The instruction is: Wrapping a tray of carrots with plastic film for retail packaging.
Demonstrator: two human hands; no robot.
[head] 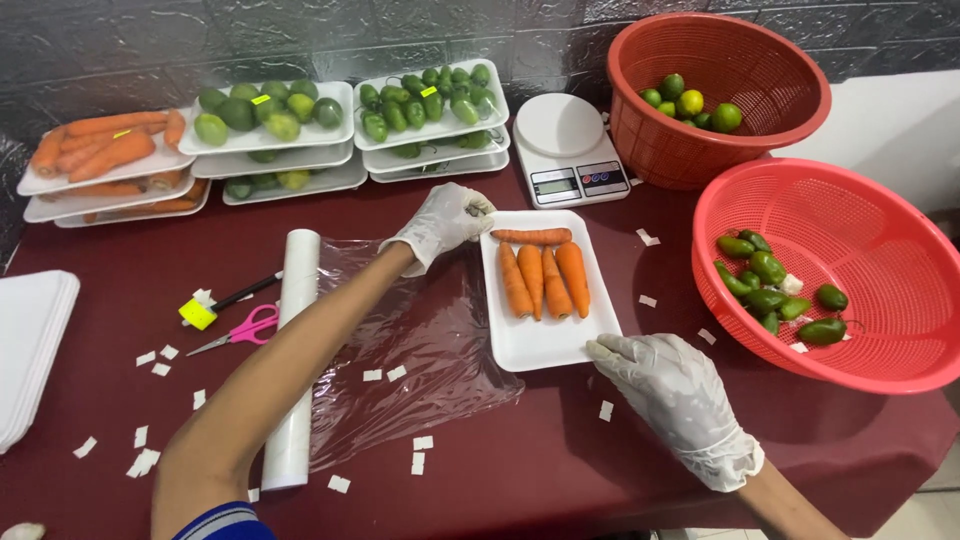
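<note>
A white foam tray holding several carrots lies on a sheet of clear plastic wrap on the dark red table. My left hand, in a white glove, grips the tray's far left corner. At the tray's near right corner, my gloved right hand touches the rim with its fingertips. The wrap runs leftward to its roll.
Stacked wrapped trays of carrots, limes and green peppers line the back. A white kitchen scale and two red baskets stand to the right. Pink scissors, a yellow-ended tool, paper labels and empty trays lie to the left.
</note>
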